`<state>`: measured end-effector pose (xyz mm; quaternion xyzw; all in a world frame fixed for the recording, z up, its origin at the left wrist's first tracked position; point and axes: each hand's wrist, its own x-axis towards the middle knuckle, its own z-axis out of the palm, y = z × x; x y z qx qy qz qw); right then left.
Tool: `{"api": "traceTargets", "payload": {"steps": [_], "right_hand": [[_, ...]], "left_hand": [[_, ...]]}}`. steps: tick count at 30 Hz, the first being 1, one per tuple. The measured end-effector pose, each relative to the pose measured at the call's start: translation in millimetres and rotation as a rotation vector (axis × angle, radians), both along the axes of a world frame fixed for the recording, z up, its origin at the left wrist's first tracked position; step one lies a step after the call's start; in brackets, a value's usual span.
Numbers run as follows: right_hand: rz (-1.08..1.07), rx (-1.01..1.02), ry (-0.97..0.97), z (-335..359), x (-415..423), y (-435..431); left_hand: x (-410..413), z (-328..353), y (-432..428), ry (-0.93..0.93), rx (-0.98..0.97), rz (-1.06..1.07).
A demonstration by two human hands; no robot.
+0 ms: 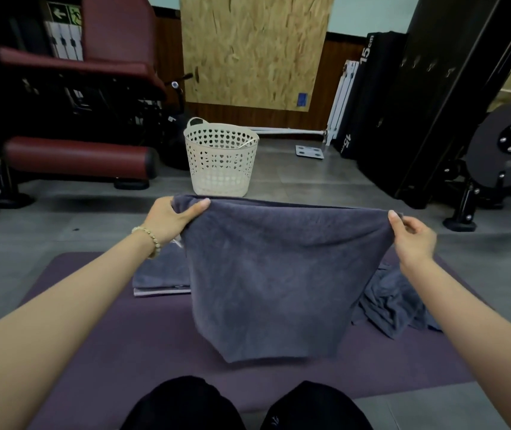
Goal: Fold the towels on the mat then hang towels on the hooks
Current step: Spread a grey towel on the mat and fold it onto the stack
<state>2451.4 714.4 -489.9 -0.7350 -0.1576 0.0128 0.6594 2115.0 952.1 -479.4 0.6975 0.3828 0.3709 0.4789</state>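
Knees (186,401); towel (276,274) taut between left hand (170,220), right hand (412,237).

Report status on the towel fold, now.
Left hand, right hand each pinch a top corner of grey towel, hanging over mat. Folded stack left, unfolded heap right. No obstruction seen.

Centre, grey towel (273,274): soft matt terry cloth, fine nap. 6 o'clock, mat (108,352): smooth, matt, foam-like. 12 o'clock, basket (220,156): perforated plastic, faint sheen; board (254,48) beyond: rough chipped wood. 10 o'clock, bench pads (74,153): glossy vinyl.
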Motion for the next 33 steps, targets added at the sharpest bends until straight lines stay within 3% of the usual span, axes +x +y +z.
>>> {"api": "traceTargets", "payload": {"steps": [4, 10, 12, 15, 18, 24, 31, 33], "right_hand": [[0.002, -0.092, -0.091, -10, -10, 9], [0.300, -0.163, -0.210, -26, -39, 18], [0.379, -0.136, -0.190, -30, -47, 21], [0.409, -0.062, -0.083, -37, -49, 27], [0.409, -0.023, 0.010, -49, -41, 38], [0.296, -0.151, 0.005, -117, 7, 61], [0.216, -0.475, -0.039, -211, 81, 109], [0.158, -0.497, -0.016, -232, 103, 126]], "left_hand": [[9, -11, 0, -0.010, 0.010, 0.212], [28, -20, -17, 0.175, -0.052, 0.000], [39, -24, -18, 0.149, -0.204, -0.037], [57, -32, -12, -0.099, -0.567, -0.121], [77, -52, -2, -0.162, -0.691, -0.177], [120, -131, 36, 0.229, -0.413, 0.008], [178, -218, 100, 0.561, -0.207, -0.154], [197, -242, 124, 0.533, -0.220, -0.120]]}}
